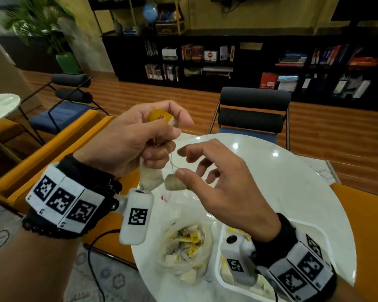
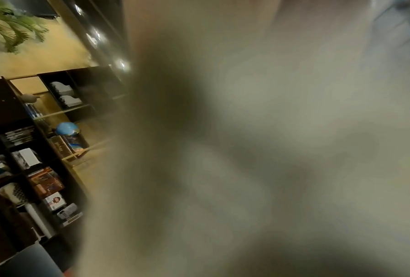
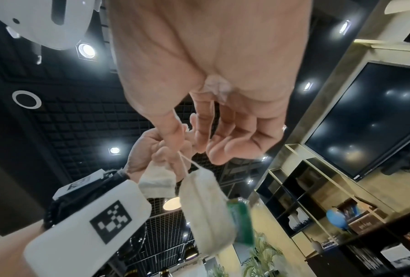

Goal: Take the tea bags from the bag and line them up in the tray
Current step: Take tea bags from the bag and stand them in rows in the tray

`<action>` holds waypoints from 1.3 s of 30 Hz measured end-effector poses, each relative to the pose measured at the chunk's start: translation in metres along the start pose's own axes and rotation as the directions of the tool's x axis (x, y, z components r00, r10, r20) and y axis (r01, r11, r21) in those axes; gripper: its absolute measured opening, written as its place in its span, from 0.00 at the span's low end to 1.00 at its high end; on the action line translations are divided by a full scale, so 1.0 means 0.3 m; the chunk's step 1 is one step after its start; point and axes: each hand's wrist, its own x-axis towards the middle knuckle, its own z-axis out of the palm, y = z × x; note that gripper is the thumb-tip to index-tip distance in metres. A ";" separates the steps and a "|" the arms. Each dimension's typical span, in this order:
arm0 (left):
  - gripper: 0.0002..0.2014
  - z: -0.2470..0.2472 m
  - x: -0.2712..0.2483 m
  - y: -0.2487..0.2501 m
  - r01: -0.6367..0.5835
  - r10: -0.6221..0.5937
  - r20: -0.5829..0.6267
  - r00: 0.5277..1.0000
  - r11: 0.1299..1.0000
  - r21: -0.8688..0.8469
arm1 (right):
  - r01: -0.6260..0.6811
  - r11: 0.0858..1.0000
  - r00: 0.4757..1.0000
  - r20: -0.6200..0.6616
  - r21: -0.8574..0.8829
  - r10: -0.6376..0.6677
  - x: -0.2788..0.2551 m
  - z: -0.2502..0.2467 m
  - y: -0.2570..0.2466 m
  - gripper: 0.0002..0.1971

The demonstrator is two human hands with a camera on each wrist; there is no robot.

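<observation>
Two hands work above the round white table (image 1: 282,171) in the head view. The left hand (image 1: 135,136) is curled round a yellow tag (image 1: 159,116) and several strings, with one tea bag (image 1: 151,178) dangling under its fingers. The right hand (image 1: 218,182) has its fingers spread and loosely bent; its thumb touches a second tea bag (image 1: 175,182), which hangs from a string, though a firm pinch cannot be told here. Below them the clear plastic bag (image 1: 186,249) lies open with many tea bags inside, and the white tray (image 1: 222,277) sits just right of it, partly hidden by the right wrist.

The left wrist view is almost wholly blocked by a pale blur, beside it a bookshelf (image 2: 28,168).

The right wrist view shows the right palm with relaxed fingers (image 3: 222,135), both pale sachets hanging on threads at the left hand's knuckles.
</observation>
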 end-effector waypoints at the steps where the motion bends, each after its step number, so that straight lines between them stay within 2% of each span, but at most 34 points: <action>1: 0.08 0.000 -0.001 0.000 -0.004 0.004 0.008 1.000 1.000 0.007 | 0.017 1.000 1.000 0.024 -0.022 -0.016 0.009 0.010 -0.003 0.11; 5: 0.08 -0.004 -0.017 0.008 -0.029 0.028 0.022 0.999 0.999 0.018 | 0.032 0.999 0.999 0.032 -0.036 -0.031 0.025 0.032 -0.007 0.03; 12: 0.08 -0.019 -0.050 0.015 -0.048 0.048 -0.015 0.999 0.999 -0.006 | -0.025 0.994 0.995 0.097 0.106 0.015 0.016 0.037 -0.045 0.03; 15: 0.08 -0.017 -0.055 0.018 -0.054 0.054 -0.020 0.998 0.999 -0.002 | -0.006 0.999 0.994 0.105 0.046 0.001 0.009 0.052 -0.053 0.08; 19: 0.08 -0.016 -0.062 0.023 -0.057 0.057 -0.028 0.998 0.998 0.001 | 0.028 0.999 0.999 0.018 -0.018 -0.028 -0.004 0.042 -0.062 0.14; 22: 0.08 -0.013 -0.063 0.023 -0.061 0.061 -0.029 0.998 0.998 -0.002 | 0.000 0.992 0.998 0.059 -0.122 0.007 -0.008 0.054 -0.061 0.21; 24: 0.08 -0.011 -0.063 0.023 -0.069 0.069 -0.033 0.997 0.998 -0.012 | 0.035 0.973 0.997 0.068 -0.228 -0.020 -0.014 0.069 -0.050 0.23; 27: 0.08 -0.014 -0.066 0.026 -0.080 0.079 -0.039 0.996 0.997 -0.023 | 0.061 0.951 0.998 0.032 -0.302 -0.054 -0.026 0.082 -0.034 0.22; 29: 0.08 -0.020 -0.069 0.026 -0.084 0.083 -0.038 0.996 0.996 -0.019 | 0.051 0.951 0.999 0.033 -0.305 -0.043 -0.033 0.087 -0.022 0.17; 32: 0.08 -0.035 -0.076 0.024 -0.089 0.088 -0.055 0.995 0.996 -0.015 | 0.016 0.984 0.998 0.056 -0.176 -0.006 -0.036 0.065 -0.012 0.09; 35: 0.08 -0.054 -0.085 0.024 -0.090 0.089 -0.104 0.991 0.996 -0.002 | -0.129 0.988 0.981 0.153 0.080 0.116 -0.022 0.005 -0.016 0.04; 37: 0.08 -0.065 -0.089 0.026 -0.090 0.091 -0.127 0.988 0.996 0.015 | -0.151 0.974 0.979 0.165 0.167 0.124 -0.011 -0.039 -0.022 0.06; 39: 0.07 -0.071 -0.091 0.029 -0.091 0.098 -0.139 0.985 0.994 0.060 | -0.111 0.978 0.986 0.140 0.179 0.087 0.003 -0.071 -0.023 0.09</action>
